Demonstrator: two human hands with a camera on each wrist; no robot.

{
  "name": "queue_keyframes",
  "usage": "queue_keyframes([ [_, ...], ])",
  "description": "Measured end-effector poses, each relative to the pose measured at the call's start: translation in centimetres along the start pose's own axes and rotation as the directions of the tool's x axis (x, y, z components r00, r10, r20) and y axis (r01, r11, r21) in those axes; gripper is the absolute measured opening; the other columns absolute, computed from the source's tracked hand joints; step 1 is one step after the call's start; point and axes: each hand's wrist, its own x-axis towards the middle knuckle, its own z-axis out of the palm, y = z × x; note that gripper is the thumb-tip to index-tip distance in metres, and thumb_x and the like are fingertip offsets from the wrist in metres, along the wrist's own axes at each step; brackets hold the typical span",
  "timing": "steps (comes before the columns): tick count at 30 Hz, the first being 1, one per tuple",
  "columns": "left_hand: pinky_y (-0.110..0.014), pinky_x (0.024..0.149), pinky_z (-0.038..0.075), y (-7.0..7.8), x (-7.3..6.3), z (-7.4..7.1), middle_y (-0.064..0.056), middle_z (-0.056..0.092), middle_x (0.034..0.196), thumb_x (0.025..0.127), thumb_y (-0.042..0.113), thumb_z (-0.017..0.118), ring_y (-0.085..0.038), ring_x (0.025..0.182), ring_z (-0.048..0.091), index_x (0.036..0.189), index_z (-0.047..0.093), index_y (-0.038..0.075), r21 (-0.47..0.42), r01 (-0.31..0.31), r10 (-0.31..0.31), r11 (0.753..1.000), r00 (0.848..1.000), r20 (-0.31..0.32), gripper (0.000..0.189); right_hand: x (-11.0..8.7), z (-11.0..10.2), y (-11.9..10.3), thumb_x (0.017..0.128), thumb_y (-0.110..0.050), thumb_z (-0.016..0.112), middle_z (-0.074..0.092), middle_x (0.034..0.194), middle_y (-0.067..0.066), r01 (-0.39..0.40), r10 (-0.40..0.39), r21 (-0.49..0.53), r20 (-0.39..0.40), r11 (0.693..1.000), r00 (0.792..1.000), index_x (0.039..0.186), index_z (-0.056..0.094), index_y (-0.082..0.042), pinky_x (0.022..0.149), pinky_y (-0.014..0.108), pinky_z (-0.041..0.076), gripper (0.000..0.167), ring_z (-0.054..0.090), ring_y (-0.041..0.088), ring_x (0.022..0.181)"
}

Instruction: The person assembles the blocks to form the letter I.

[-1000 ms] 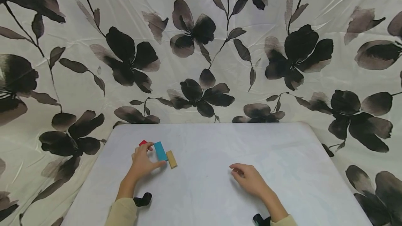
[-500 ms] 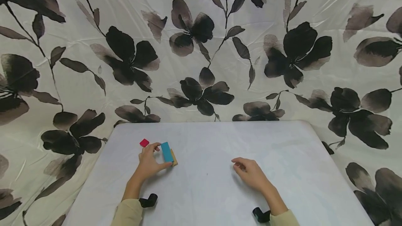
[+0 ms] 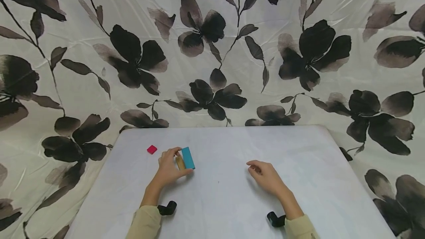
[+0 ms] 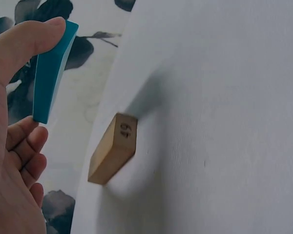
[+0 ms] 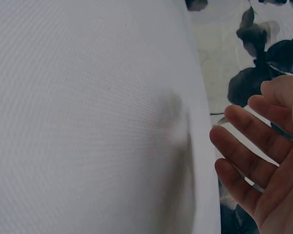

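My left hand (image 3: 168,168) pinches a blue block (image 3: 188,158) lengthwise, thumb at one end and a fingertip at the other. In the left wrist view the blue block (image 4: 52,73) is held above the white table. A wooden block (image 4: 113,148) marked "49" lies on the tabletop below it; in the head view this wooden block (image 3: 180,162) shows between the hand and the blue block. My right hand (image 3: 265,177) hovers over the table's right half, holding nothing. Its fingers (image 5: 249,139) are loosely bent in the right wrist view.
A small red block (image 3: 152,149) lies on the white table (image 3: 219,209) to the left of the left hand. Behind the table's far edge hangs a white cloth (image 3: 259,58) with dark flowers. Black wrist devices (image 3: 167,208) sit at both cuffs.
My left hand has carried the blue block to the right, from left of the wooden block, across it, to its right side. The red block is now uncovered. The right hand stays nearly still.
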Motion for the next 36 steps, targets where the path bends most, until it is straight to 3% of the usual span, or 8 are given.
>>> queue_keyframes([
  [7,-0.047,0.089,0.024,1.2,0.7,1.2,-0.006,0.052,0.110,0.060,0.051,0.089,-0.024,0.106,0.040,0.133,0.045,0.010,0.009,-0.007,0.007,1.000,1.000,0.012,0.095,0.5,0.2,0.0,0.095,-0.017,0.065,0.066,0.094,-0.010,-0.012,0.012,0.014,0.005,1.000,1.000,0.116,0.069,-0.009,0.077,0.034,0.050,0.023,0.060,0.008,0.085],
  [14,-0.046,0.088,0.025,2.0,1.1,2.2,-0.010,0.053,0.109,0.061,0.046,0.090,-0.030,0.104,0.042,0.133,0.047,0.009,-0.009,-0.038,0.039,0.999,0.999,0.026,0.091,0.9,0.6,-0.3,0.094,-0.016,0.065,0.066,0.092,-0.010,-0.020,0.020,0.030,0.010,0.999,1.000,0.115,0.069,-0.009,0.075,0.033,0.050,0.022,0.060,0.007,0.083],
  [21,-0.045,0.089,0.026,2.7,1.3,3.2,-0.008,0.052,0.110,0.061,0.050,0.088,-0.024,0.104,0.041,0.134,0.047,0.012,-0.012,-0.042,0.043,0.999,0.998,0.044,0.091,1.1,1.0,-0.6,0.094,-0.015,0.065,0.066,0.091,-0.010,-0.029,0.029,0.049,0.012,0.998,1.000,0.115,0.069,-0.009,0.074,0.032,0.050,0.022,0.060,0.007,0.082],
  [36,-0.043,0.085,0.033,4.7,2.1,4.9,-0.004,0.054,0.108,0.062,0.055,0.085,-0.021,0.100,0.042,0.132,0.050,0.010,0.013,-0.113,0.112,0.993,0.991,0.075,0.090,1.8,2.0,-1.2,0.095,-0.018,0.064,0.066,0.093,-0.010,-0.011,0.010,0.049,0.028,0.999,1.000,0.115,0.069,-0.009,0.074,0.031,0.050,0.023,0.060,0.006,0.082],
])
